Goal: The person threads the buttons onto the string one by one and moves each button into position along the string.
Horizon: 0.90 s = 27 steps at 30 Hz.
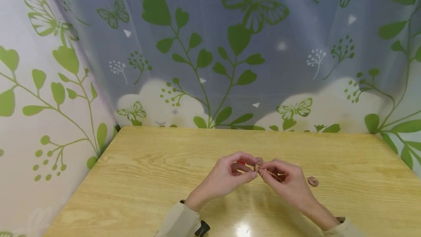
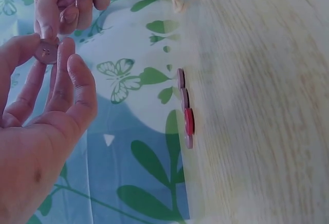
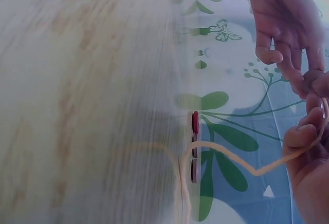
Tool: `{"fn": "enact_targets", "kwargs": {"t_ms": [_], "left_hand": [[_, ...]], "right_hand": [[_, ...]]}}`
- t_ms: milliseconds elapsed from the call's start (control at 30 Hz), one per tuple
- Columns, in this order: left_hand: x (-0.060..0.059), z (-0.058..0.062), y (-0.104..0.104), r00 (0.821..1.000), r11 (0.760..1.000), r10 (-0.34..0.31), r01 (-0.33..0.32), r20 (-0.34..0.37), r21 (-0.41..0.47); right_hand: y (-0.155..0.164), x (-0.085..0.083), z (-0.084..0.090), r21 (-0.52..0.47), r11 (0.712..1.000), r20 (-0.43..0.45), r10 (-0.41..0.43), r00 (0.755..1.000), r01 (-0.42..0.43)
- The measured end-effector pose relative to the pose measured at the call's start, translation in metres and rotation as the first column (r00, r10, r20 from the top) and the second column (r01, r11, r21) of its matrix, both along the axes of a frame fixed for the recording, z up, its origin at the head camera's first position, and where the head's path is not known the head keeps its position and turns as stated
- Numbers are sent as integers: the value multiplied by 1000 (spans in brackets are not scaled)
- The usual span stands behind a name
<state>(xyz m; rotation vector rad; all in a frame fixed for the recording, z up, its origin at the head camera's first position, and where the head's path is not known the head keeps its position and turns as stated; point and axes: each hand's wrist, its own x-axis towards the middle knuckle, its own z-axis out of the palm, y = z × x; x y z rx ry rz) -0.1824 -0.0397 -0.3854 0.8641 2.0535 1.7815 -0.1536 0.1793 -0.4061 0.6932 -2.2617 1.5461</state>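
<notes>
Head view: two bare hands meet at centre of frame, just above a pale wood-grain bench (image 1: 138, 178). The left hand (image 1: 227, 176) pinches a small brown button (image 2: 47, 52) between thumb and forefinger tips; in the left wrist view, upper left of frame, its flat face is turned toward the camera and the other fingers (image 2: 77, 88) are loosely curled beside it. The right hand (image 1: 286, 182) comes in from the lower right, thumb and forefinger pinched on a thin tan cord (image 3: 241, 160) right at the button. In the right wrist view the cord's long axis runs roughly left-right across the lower half of frame, sagging in a wave from the fingers at right edge to the bench edge at centre, where it turns down toward the bottom of frame.

Spare buttons: a row of loose buttons (image 2: 185, 106), incl. one red button (image 2: 189, 121), lies on the bench behind the hands; seen edge-on at centre of both wrist views, the row is stacked along the vertical of the frame. One more brown button (image 1: 313, 181) lies flat on the bench just right of the right hand in head view.

A curtain (image 1: 210, 54) w/ green leaves and butterflies hangs behind and to the left of the bench. Beige sleeves (image 1: 179, 220) show at bottom of frame
</notes>
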Motion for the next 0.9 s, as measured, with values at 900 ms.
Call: {"fn": "enact_targets", "kwargs": {"t_ms": [900], "left_hand": [[-1, -8, 3, 990, 995, 35, -48, 140, 89]], "right_hand": [[0, 5, 1, -12, 1000, 13, -22, 1000, 22]]}}
